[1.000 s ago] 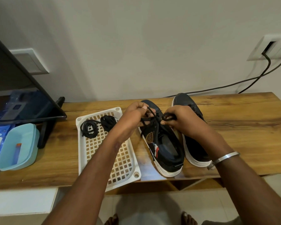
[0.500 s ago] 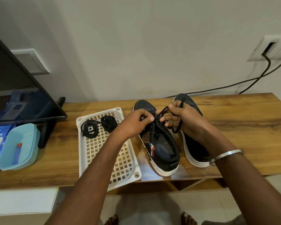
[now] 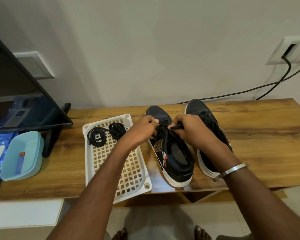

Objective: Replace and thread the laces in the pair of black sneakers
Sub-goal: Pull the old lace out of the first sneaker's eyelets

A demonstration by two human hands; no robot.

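Observation:
Two black sneakers with white soles stand on the wooden table, toes toward the wall. Over the lace area of the left sneaker both hands meet. My left hand pinches the black lace at the eyelets. My right hand grips another stretch of the same lace, a dark end sticking out between its fingers. The right sneaker is partly hidden behind my right wrist. Two coiled black laces lie at the far end of a white lattice tray.
A screen on a black stand leans at the left. Beside it sit a light blue box and blue packets. Black cables run from a wall socket to the table's back edge. The table's near edge is right of the tray.
My right hand has come down and left from above the right sneaker's toe, pulling the lace loop tight. The left hand stays at the eyelets.

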